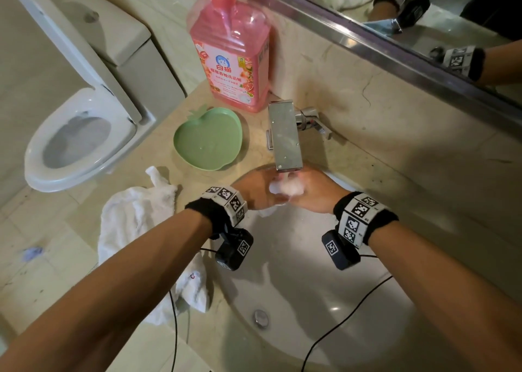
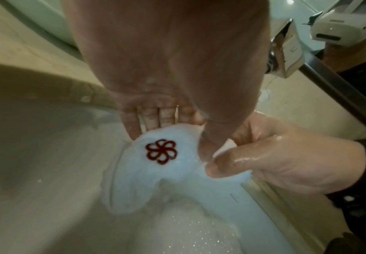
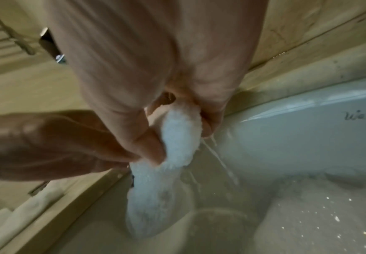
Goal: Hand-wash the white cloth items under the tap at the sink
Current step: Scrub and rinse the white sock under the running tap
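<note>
Rinsing step: we grip one cloth point(image 1: 285, 188) directly under the tap point(image 1: 285, 137), left hand point(image 1: 254, 190) and right hand point(image 1: 313, 193) both clenched on it. Next, wring it; remaining cloths point(image 1: 135, 219) wait left of the tap.

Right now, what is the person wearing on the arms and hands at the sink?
Both forearms are bare, no sleeves or gloves. Each wrist carries a black fabric band wrapped with white blocks printed with black square-pattern markers. Under each wrist hangs a small black camera box, itself marked with such a tag, and a thin black cable trails from it. The left hand and right hand are wet.
</note>
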